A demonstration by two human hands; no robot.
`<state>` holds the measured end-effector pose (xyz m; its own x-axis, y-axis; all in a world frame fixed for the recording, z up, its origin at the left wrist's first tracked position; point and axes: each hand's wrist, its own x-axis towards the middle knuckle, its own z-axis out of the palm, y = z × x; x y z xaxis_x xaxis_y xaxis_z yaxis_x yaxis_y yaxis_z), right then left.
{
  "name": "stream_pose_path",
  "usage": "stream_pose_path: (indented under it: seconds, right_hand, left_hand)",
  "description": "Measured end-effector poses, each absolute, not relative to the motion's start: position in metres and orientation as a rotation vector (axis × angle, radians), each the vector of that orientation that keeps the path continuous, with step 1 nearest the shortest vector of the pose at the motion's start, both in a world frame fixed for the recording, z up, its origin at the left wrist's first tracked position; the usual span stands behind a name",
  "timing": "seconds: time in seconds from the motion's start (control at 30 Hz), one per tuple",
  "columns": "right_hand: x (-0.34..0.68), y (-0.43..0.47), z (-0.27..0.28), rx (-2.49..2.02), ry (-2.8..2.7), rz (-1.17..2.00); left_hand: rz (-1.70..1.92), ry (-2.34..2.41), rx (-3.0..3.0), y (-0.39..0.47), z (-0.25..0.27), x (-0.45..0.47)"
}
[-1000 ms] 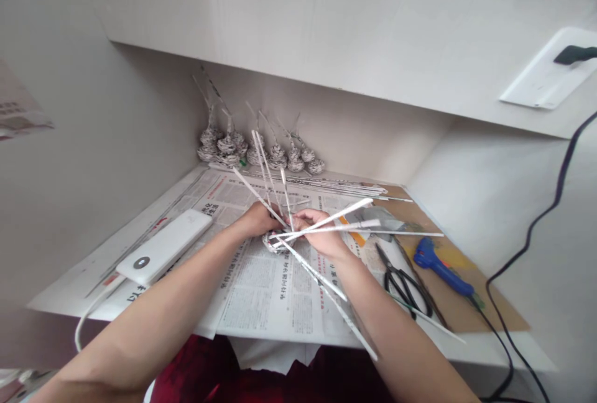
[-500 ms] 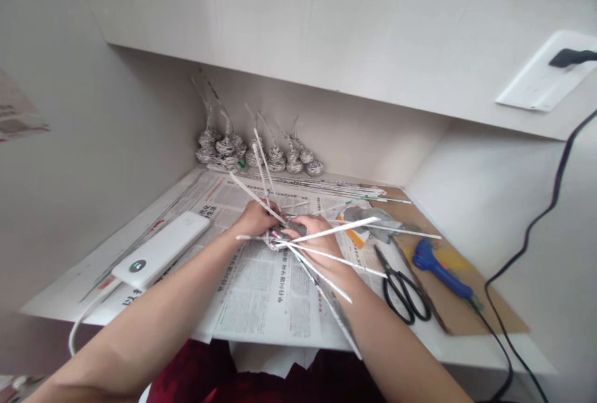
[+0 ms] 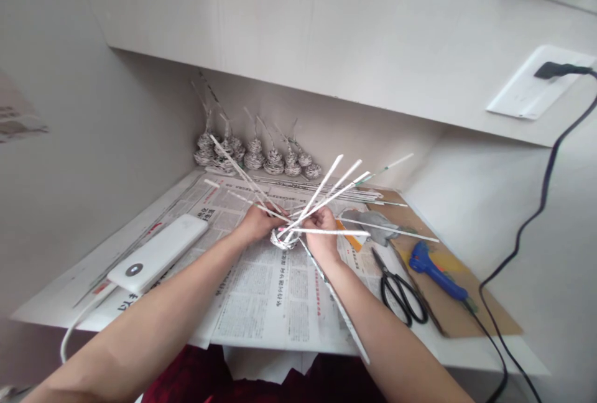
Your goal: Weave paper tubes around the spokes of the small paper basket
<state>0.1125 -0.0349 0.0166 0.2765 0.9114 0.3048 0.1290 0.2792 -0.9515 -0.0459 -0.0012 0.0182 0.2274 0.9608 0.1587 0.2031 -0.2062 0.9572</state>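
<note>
Between my hands is a small round woven paper base (image 3: 283, 240), with several white rolled-paper sticks (image 3: 321, 188) fanning out of it. My left hand (image 3: 261, 221) is closed on its left side, fingers curled at the rim. On the right side my right hand (image 3: 323, 229) is closed too, fingers bent around the sticks' lower ends. One long paper stick (image 3: 342, 306) slants from the base down along my right forearm. My fingertips are partly hidden behind the sticks.
Newspaper (image 3: 252, 303) covers the table. A white power bank (image 3: 158, 254) lies left; black scissors (image 3: 403, 294), a blue glue gun (image 3: 438, 272) and cardboard (image 3: 452, 316) lie right. Several woven paper gourds (image 3: 274, 162) stand at the back, with loose paper sticks (image 3: 321, 186) before them.
The woven base has turned in my hands: sticks that pointed right and toward me now point up and to the upper right. My right hand has shifted slightly and its fingers are more curled.
</note>
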Motion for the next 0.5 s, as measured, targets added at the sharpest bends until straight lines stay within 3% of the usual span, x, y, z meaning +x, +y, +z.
stream_pose_path:
  seconds: [0.37, 0.5]
  right_hand:
    - [0.1202, -0.0274, 0.0237, -0.922, -0.629, 1.062]
    - [0.1193, -0.0254, 0.025, -0.891, -0.667, 0.972]
  left_hand:
    - [1.186, 1.097, 1.657, -0.0035, 0.0205, -0.0428]
    - [1.187, 1.143, 1.621, -0.0025, 0.018, -0.0404]
